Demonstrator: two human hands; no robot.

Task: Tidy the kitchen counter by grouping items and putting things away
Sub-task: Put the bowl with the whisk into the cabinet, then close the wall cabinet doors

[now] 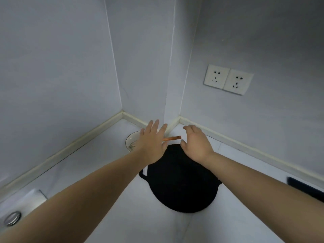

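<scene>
Reaching into the corner of the counter (91,155), I have both arms stretched out over it. The biggest thing under me is a black pot (182,181), seemingly upside down, with a loop handle showing on its left side. A sink (22,202) sits at the lower left, well apart from it. On the right wall are two sockets (228,79), with nothing plugged in.

Behind the pot, close to the corner, sits a pale bowl (130,139), half hidden by my left hand (150,142). That hand is flat with fingers straight and spread, holding nothing. My right hand (196,144) hangs over the pot's far rim with fingers loosely bent, also holding nothing. Between them a thin wooden handle (172,138) pokes out from behind the left hand; I cannot tell if the hand touches it.

I judge the step to be gathering the corner items. The next move calls for closing the fingers on the handle or bowl without knocking the pot.

I can read no brand, label or writing anywhere.
</scene>
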